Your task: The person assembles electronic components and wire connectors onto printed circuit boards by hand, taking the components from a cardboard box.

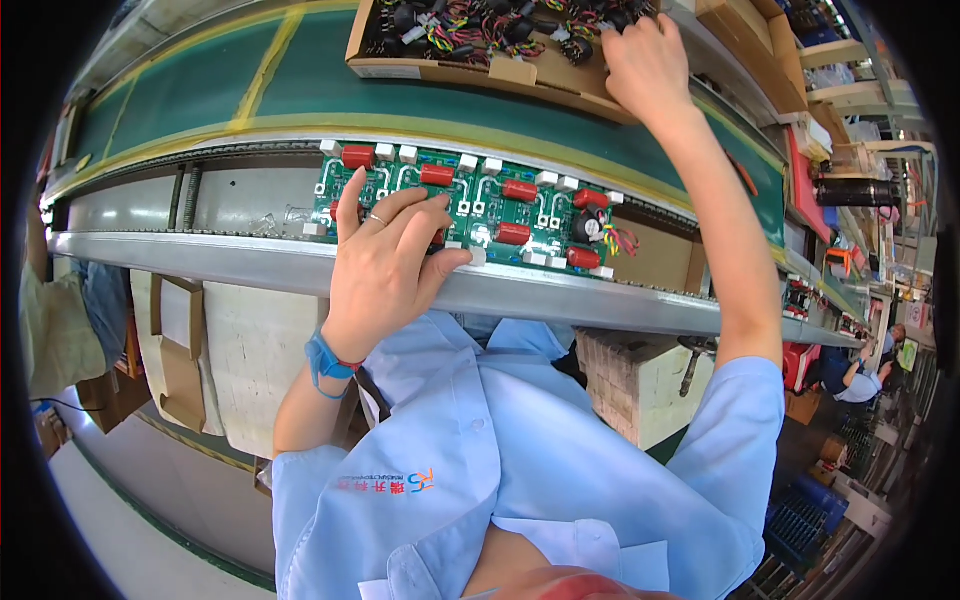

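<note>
My left hand [385,248] lies over a row of green circuit boards [490,240], its fingers spread and touching the left part. Its thumb rests by the near edge, beside a small white block. The boards carry red cylindrical capacitors [520,190] and white blocks. At their right end sits a black round part [588,226] with coloured wires [622,240]. My right hand [648,75] reaches to the right end of a cardboard box [430,70] filled with similar black wired parts [510,30]. Its fingers are curled down; what lies between their tips is hidden.
The boards rest between metal rails [250,248] with a chain along them. Behind runs a green belt [190,90] with yellow tape. Another open carton [755,40] stands at the far right. A white block-like stand [640,385] is below the rail. Other people work at the right edge.
</note>
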A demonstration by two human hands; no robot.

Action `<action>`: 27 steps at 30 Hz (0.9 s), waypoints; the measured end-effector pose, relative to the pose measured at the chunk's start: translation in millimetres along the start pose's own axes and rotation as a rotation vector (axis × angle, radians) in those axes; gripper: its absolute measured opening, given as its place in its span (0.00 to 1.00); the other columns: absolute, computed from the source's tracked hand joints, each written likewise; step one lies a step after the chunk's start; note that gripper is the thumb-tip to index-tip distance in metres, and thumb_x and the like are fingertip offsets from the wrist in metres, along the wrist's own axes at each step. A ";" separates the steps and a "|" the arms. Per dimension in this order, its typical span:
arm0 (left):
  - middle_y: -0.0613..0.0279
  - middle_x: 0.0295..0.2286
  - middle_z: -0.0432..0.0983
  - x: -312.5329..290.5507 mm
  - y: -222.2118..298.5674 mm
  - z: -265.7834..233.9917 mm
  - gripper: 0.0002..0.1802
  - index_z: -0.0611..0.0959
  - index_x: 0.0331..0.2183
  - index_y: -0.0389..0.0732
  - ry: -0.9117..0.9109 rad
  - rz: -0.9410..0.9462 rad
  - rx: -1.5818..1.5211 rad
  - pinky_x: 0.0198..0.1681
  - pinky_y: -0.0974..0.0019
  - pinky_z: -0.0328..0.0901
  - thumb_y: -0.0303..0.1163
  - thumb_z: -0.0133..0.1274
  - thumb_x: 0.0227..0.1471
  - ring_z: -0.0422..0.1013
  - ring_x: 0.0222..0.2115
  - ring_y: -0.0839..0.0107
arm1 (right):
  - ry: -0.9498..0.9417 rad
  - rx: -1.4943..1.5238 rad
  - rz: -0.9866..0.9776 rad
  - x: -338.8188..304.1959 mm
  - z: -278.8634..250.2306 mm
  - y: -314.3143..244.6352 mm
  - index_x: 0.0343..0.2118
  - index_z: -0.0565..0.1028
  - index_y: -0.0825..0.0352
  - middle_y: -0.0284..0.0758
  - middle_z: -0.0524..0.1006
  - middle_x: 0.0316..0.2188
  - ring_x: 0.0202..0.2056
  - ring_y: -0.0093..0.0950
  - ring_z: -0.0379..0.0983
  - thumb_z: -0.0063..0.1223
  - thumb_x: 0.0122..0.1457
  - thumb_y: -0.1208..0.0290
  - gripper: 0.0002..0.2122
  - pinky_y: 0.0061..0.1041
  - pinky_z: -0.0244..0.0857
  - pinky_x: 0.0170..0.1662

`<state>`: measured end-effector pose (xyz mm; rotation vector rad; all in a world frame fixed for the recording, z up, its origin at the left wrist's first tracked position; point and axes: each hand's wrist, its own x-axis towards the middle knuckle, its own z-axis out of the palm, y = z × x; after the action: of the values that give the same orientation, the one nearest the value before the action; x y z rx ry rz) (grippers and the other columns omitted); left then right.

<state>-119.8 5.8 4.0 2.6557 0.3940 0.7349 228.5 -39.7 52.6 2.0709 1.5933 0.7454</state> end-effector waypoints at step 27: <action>0.49 0.44 0.76 -14.8 70.9 -10.8 0.31 0.74 0.52 0.32 -0.436 -0.230 -1.019 0.47 0.60 0.72 0.28 0.66 0.47 0.77 0.41 0.59 | 0.147 0.951 -0.239 -194.7 -151.3 -75.0 0.36 0.81 0.63 0.32 0.75 0.29 0.31 0.27 0.75 0.60 0.42 0.74 0.14 0.39 0.68 0.51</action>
<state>-125.8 -60.2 35.0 1.6849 0.1302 0.1656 37.1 -208.0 91.4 2.3463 2.5592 0.0099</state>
